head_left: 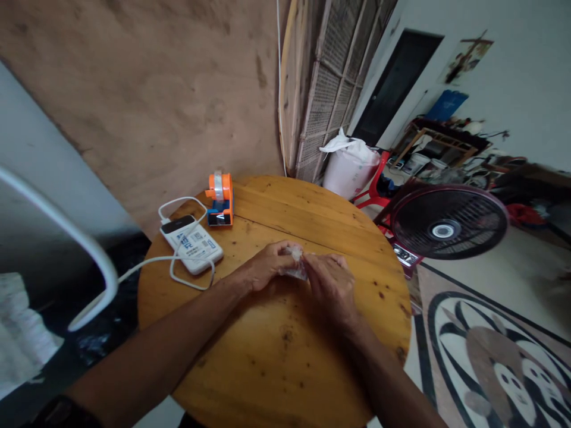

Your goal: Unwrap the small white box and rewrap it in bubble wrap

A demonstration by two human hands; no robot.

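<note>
Over the middle of a round wooden table, both hands meet at a small clear plastic object. Its exact kind is too small and partly covered to make out. My left hand is closed around its left side, thumb and fingers curled. From the right, my right hand has its fingers pressed together against the object's right edge. An orange and blue tape dispenser with a roll of tape stands beyond my left hand, near the table's far edge.
A white power bank with a white cable lies at the table's left. A thick white cable hangs close in front at left. At right stand a dark red fan, a red chair and a white sack.
</note>
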